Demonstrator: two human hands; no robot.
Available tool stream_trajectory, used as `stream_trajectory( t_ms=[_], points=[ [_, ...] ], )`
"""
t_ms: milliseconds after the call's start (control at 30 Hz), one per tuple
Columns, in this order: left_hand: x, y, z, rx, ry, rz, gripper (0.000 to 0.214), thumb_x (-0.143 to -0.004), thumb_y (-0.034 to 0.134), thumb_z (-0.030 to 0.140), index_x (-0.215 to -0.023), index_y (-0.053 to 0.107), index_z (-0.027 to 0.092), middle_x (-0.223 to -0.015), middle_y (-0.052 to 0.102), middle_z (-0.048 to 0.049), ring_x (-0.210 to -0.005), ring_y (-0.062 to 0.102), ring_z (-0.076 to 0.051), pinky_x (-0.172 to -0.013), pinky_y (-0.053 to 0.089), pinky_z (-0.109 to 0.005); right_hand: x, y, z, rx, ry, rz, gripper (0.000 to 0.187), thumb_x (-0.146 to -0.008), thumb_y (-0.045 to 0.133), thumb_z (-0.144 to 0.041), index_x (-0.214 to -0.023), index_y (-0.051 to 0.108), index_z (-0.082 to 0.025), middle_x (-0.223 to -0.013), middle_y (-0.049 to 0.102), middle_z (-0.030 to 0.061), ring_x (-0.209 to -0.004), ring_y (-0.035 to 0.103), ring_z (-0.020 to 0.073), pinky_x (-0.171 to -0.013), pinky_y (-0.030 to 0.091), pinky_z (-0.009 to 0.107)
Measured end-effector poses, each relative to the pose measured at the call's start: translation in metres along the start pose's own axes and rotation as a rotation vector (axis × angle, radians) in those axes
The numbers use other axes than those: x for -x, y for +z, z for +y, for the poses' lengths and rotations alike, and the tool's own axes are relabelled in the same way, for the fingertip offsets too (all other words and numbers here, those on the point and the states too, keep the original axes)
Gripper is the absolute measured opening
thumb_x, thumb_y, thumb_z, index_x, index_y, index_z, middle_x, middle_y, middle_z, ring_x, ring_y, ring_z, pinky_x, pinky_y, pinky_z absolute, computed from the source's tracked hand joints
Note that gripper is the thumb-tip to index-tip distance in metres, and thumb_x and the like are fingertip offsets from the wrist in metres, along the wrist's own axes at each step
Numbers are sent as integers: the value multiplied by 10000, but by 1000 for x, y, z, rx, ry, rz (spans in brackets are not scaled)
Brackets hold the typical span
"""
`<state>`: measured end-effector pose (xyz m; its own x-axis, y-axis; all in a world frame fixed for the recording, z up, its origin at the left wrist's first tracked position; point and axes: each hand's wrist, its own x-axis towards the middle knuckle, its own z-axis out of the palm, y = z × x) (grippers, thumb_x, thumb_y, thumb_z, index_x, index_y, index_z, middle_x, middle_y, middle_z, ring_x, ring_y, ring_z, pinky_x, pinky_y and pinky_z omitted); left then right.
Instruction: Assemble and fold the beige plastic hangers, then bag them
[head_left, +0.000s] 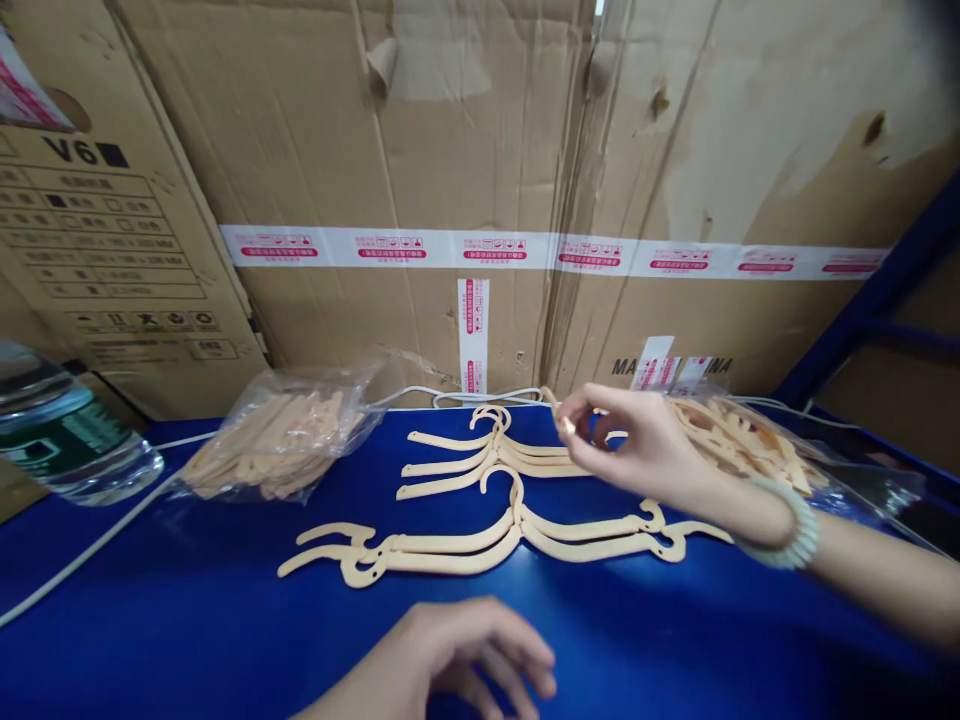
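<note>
Smooth, pale hanger parts (274,440) are heaped in a crinkled clear bag (358,392), apparently kept within reach. The left hand (457,640) is held loosely curled, empty, over the blue tabletop (187,590). Curved hangers (516,512) are laid mid-table — seemingly spread for easy access — while a slender pale piece (550,399) is pinched by the right hand (637,430), near a second plastic bag (862,485).

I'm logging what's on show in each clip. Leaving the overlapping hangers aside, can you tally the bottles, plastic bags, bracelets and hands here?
Bottles: 1, the water bottle at the left
Plastic bags: 2, the left bag and the right bag
Bracelets: 1, the bracelet on the right wrist
Hands: 2, the left hand and the right hand
Total: 6
</note>
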<state>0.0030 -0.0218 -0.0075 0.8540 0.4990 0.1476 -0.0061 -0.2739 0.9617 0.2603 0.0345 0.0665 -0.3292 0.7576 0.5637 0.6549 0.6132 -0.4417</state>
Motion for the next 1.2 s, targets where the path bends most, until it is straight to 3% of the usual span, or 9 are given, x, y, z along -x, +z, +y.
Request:
stream_trajectory(
  t_ms=[33,100,233,433,600,767,967,1067,1200],
  points=[
    [-3,0,5,161,-134,95,320,-900,582,412,-1177,564,251,-1103,676,-58,-911,693,-161,-747,556,-247,7,5,-13,-65,-44,-7,52,-771,558,-147,-809,585,-170,-726,640,2,-603,563,95,-533,449,189],
    [-11,-1,15,443,-241,247,398,-835,662,445,-1153,578,220,-1106,647,-71,-841,694,-151,-696,553,-240,20,15,-33,-152,-118,-51,66,-784,565,-126,-824,586,-174,-749,639,-2,-630,563,89,-566,458,188],
    [-25,-2,25,650,-323,431,319,-791,721,416,-942,624,152,-865,628,-34,-762,625,-117,-583,497,-172,37,28,-52,-253,-283,-227,116,-808,566,-81,-884,587,-167,-785,632,12,-717,568,105,-663,473,215],
    [-22,-5,26,648,-376,564,349,-747,752,447,-825,575,157,-765,564,-7,-695,566,-121,-496,471,-174,34,28,-48,-183,-320,-257,165,-882,572,-150,-1046,594,-150,-944,617,72,-862,572,143,-755,480,249],
    [-2,-18,17,557,-396,616,460,-705,743,557,-792,491,182,-693,617,-9,-548,577,-126,-431,466,-205,22,23,3,179,-253,-198,132,-917,491,-171,-931,620,-147,-825,619,76,-789,552,193,-693,466,320],
    [13,-22,20,521,-432,660,475,-697,746,561,-798,482,179,-677,648,-12,-526,581,-122,-463,493,-227,21,30,47,328,-72,-394,49,-852,586,-176,-887,615,-158,-912,617,92,-876,562,232,-748,486,358],
    [17,-22,33,500,-418,687,383,-745,744,436,-817,461,187,-744,669,-19,-571,603,-131,-497,496,-231,19,29,40,285,-20,-332,31,-858,531,-154,-836,531,-177,-839,601,56,-757,567,192,-664,472,318],
    [20,-23,32,520,-408,705,346,-753,742,382,-822,465,186,-753,670,-26,-580,603,-133,-522,503,-243,18,17,30,223,14,-269,45,-891,513,-223,-858,516,-192,-789,623,27,-673,583,166,-598,463,288],
    [25,-27,30,602,-391,767,316,-701,785,272,-846,521,174,-797,663,-31,-644,610,-131,-590,501,-236,36,-1,15,113,-1,-146,111,-915,520,-309,-930,548,-202,-851,658,36,-735,646,162,-661,526,260]
  ],
)
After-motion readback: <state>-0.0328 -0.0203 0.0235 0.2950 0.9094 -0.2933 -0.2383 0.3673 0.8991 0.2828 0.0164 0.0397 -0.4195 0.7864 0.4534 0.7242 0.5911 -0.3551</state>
